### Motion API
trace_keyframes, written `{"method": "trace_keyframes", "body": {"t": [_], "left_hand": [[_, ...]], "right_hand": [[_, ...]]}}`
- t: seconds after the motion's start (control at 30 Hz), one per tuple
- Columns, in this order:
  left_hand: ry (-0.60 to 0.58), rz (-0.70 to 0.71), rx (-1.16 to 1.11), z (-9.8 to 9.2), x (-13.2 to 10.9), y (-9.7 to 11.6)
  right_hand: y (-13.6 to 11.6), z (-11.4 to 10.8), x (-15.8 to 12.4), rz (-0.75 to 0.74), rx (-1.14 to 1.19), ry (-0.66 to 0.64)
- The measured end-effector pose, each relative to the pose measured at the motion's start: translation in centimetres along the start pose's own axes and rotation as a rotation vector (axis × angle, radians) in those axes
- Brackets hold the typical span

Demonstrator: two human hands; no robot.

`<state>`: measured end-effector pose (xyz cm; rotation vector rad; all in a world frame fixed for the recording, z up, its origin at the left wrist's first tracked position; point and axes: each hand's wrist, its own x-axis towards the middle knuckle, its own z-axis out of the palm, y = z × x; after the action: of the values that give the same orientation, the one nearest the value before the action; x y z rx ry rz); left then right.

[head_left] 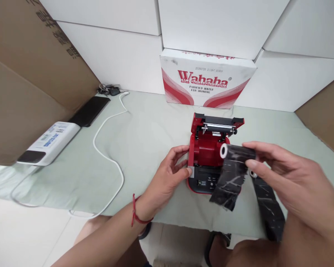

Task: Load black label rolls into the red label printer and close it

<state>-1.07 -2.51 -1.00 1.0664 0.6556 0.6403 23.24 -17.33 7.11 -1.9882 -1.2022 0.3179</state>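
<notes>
A red and black device (208,152) stands on the table with its lid raised, showing a red hollow inside. My left hand (169,170) grips its left edge, thumb on the front corner and fingers along the side. Between the thumb and fingers of my right hand (284,174) is a black film roll (235,154) with a white core, held over the device's right side. Its loose end hangs down in front of the device. A second black roll (268,207) lies to the right, partly hidden by my right hand, its strip reaching the table's front edge.
Behind the device a Wahaha carton (206,79) leans against white boxes (114,55). At the left are a white power bank (51,142), a black phone (91,110), keys (108,89) and a white cable (111,159). Cardboard (22,92) borders the left side.
</notes>
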Motion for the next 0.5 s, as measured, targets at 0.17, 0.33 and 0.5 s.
{"method": "trace_keyframes", "body": {"t": [0.17, 0.33, 0.5], "left_hand": [[0.023, 0.277, 0.213, -1.0, -1.1, -0.8], [-0.163, 0.826, 0.619, -1.3, -2.2, -1.6], [-0.092, 1.163, 0.929, 0.3, -2.2, -2.4]], "right_hand": [[-1.1, 3.6, 1.5, -0.045, 0.051, -0.088], [-0.9, 5.1, 2.5, -0.130, -0.091, -0.091], [0.1, 5.9, 3.2, -0.183, -0.163, -0.116]]}}
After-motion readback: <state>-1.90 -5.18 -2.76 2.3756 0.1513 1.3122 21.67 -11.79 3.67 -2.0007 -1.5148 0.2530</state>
